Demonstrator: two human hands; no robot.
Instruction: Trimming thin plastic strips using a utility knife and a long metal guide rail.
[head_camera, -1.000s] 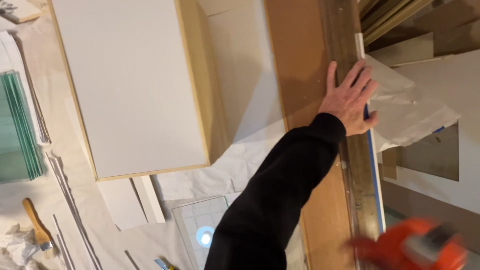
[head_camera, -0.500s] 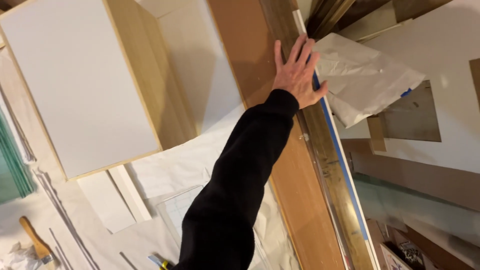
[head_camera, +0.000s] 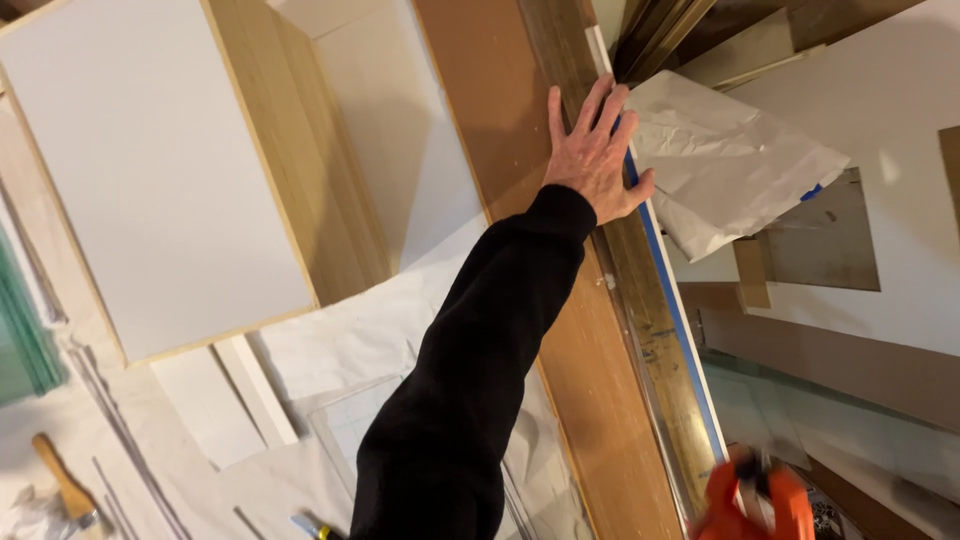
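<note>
One hand is all that shows clearly: my left hand (head_camera: 595, 150), at the end of a black sleeve, lies flat with the fingers (head_camera: 612, 105) spread and pressed down. It grips nothing. The palm bears on the straightedge (head_camera: 660, 340), a long metal bar with a blue strip (head_camera: 682, 315) along its outer side. The thumb reaches across that strip.

The bar runs lengthwise on the brown board (head_camera: 500, 140), close to the board's right border and roughly parallel with it. So the lining-up looks done to me, and the bar is pinned in place.

What looks undone is any work along the bar. I see no cut or drawn line in the board beside it, though the far side is partly hidden by my hand.

At the bottom right, close to the bar's near end, is an orange blur (head_camera: 760, 500). I cannot tell what it is, nor make out my right hand there.

Crumpled paper (head_camera: 730, 160) lies just right of the bar. A white panel (head_camera: 150, 170) sits well off to the left.
</note>
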